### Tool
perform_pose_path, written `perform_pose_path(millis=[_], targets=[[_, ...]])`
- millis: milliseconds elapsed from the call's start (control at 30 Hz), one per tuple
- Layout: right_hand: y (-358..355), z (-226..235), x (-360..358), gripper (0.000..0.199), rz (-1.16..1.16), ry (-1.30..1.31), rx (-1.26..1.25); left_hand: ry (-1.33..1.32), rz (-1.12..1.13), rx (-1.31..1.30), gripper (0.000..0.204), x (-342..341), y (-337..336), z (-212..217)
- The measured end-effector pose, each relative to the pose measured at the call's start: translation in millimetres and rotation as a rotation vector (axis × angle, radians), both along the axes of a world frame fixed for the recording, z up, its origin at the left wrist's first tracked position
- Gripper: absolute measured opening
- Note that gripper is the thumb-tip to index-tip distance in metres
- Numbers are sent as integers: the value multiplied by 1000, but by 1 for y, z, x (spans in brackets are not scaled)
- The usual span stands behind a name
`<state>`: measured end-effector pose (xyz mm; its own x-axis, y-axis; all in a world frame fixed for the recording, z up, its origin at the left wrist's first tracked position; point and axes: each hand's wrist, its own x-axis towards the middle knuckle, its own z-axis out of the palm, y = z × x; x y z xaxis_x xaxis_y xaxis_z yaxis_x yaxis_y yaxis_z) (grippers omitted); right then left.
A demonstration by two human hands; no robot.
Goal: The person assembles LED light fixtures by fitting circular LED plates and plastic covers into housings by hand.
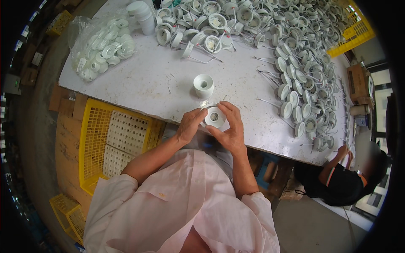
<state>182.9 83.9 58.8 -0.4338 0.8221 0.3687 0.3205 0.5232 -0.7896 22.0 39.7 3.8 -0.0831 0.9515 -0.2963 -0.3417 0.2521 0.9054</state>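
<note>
At the near edge of the table, a white round lamp fitting (214,117) with a ring-shaped rim and a small patterned middle is between my hands. My left hand (191,125) grips its left side with bent fingers. On the other side, my right hand (230,127) curves around it, thumb at the near rim and fingers at the far rim. Just beyond them stands a short stack of white reflector rings (203,86), its top one showing a dark centre hole. Neither hand touches that stack.
White lamp housings (217,21) with wires heap along the far and right sides of the worktable (156,84). At left lies a plastic bag of white rings (105,48), near stacked white discs (141,17). A yellow crate (90,143) stands below; another person (337,177) sits right.
</note>
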Motion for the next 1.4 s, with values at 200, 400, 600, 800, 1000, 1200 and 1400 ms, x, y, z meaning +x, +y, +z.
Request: perform_pose_path(millis=[200,400,600,800,1000,1200,1400], targets=[[0,-9,-7,85,25,21,-70,-2,-11,12,32,1,-2,18],[-3,-26,4,59,-41,271,-433,105,-5,78,31,0,-2,16],[-5,-29,-3,30,-166,329,-600,368,-70,67,29,2,-2,33],[-7,-35,-6,24,-189,321,-604,414,-62,66,29,3,-3,33],[-9,-35,-7,23,-219,354,-632,450,-103,69,32,2,-2,31],[-9,-33,-5,22,-237,322,-618,444,-150,14,34,1,5,26],[-6,-45,3,25,-292,375,-625,346,-273,9,32,1,6,28]])
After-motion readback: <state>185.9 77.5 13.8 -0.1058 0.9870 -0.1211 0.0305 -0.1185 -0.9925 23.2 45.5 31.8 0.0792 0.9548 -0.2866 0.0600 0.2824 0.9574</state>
